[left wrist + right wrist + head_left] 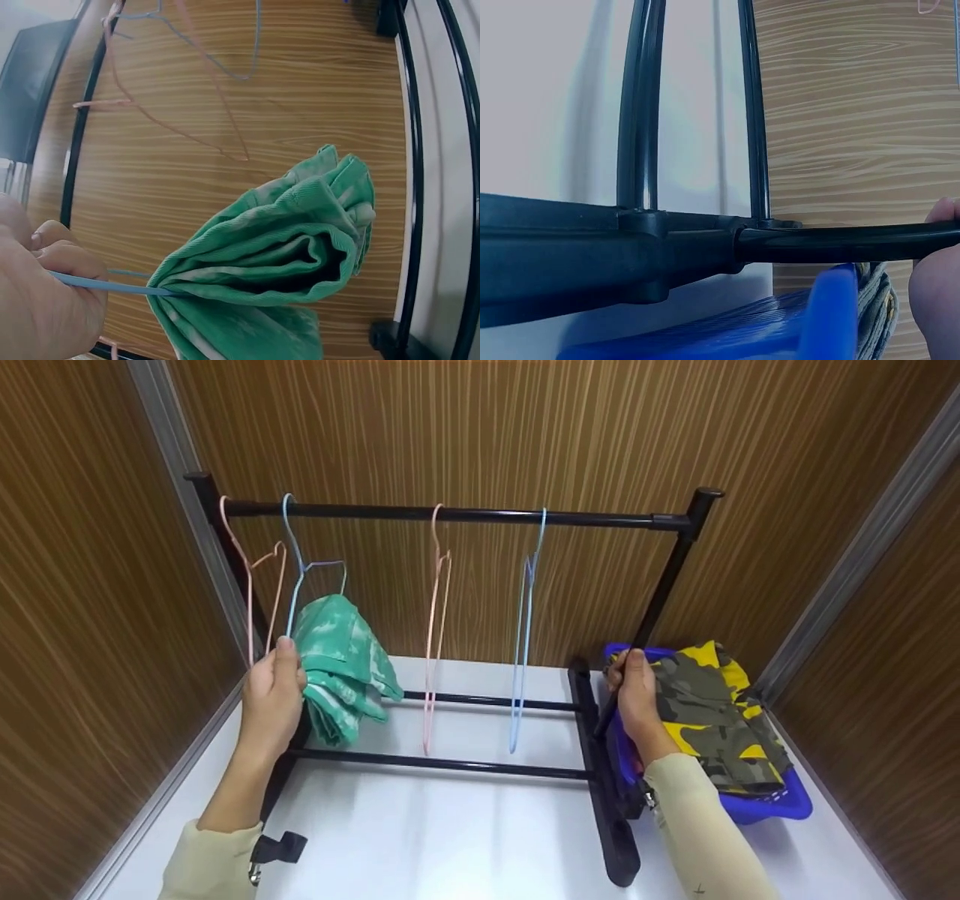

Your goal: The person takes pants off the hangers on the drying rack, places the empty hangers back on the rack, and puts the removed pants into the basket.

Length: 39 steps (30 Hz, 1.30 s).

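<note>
My left hand (pixel 274 697) grips one side of a blue hanger (pixel 294 598) hooked over the rack's top bar. A folded green and white tie-dyed garment (pixel 337 652) hangs over that hanger, just right of the hand. In the left wrist view the blue wire passes between thumb and fingers, and the cloth (pixel 262 255) drapes in layers beyond. My right hand (pixel 636 690) holds the right upright post (pixel 660 592) of the black clothes rack, low down. In the right wrist view only part of the right hand (pixel 939 277) shows, around the post (pixel 840 244).
Left of the green garment hangs a pink hanger (pixel 250 600). Another pink hanger (pixel 431 637) and a blue hanger (pixel 527 637) hang farther right. A blue basket (pixel 772 808) with camouflage clothing (pixel 712 720) stands right of the rack. Wood-patterned walls (pixel 465 427) enclose the white surface (pixel 450 832).
</note>
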Tool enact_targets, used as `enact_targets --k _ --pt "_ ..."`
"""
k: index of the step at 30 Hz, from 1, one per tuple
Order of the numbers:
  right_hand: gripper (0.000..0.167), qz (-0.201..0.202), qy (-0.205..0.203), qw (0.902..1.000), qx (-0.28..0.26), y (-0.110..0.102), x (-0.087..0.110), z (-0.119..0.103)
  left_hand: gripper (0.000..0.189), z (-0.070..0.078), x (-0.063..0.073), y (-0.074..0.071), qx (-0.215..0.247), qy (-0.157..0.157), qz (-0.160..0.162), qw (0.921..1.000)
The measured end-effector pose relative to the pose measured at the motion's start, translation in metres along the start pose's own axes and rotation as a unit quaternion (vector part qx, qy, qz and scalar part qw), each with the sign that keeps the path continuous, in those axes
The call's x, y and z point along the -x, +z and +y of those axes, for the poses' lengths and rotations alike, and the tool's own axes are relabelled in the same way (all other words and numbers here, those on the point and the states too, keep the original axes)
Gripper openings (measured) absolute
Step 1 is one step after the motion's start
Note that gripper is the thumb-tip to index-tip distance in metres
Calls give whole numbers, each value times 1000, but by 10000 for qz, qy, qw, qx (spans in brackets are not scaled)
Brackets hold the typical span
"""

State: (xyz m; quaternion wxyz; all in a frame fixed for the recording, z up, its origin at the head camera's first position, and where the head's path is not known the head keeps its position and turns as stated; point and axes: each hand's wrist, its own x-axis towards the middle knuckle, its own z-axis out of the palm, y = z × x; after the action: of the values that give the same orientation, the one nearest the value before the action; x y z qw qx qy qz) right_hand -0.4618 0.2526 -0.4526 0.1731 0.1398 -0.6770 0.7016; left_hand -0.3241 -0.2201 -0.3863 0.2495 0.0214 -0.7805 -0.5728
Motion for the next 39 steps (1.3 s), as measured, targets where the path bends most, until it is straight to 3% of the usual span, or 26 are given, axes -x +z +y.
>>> enact_targets --k 9,14,18,23,29,34,39 --pt "51 -48 -82 10000 -8 1 0 -2 54 25 16 -14 305 635 115 9974" --pt "52 -101 -101 9998 102 2 2 -2 52 34 33 -24 475 718 7 9963" --pt "52 -156 -143 9997 76 3 0 -3 49 45 46 -33 658 982 -45 9930" --pt "50 -102 -69 9999 58 1 2 -3 44 64 60 -46 1213 1406 -259 9823" --pt "49 -115 -82 9998 100 0 2 0 40 78 77 -59 1864 1871 -568 9628" --pt "44 135 -95 9997 -176 -2 -3 12 38 81 84 -58 2122 1872 -788 9559" --pt "40 522 357 9980 92 3 4 16 37 82 91 -59 1909 1631 -916 9636"
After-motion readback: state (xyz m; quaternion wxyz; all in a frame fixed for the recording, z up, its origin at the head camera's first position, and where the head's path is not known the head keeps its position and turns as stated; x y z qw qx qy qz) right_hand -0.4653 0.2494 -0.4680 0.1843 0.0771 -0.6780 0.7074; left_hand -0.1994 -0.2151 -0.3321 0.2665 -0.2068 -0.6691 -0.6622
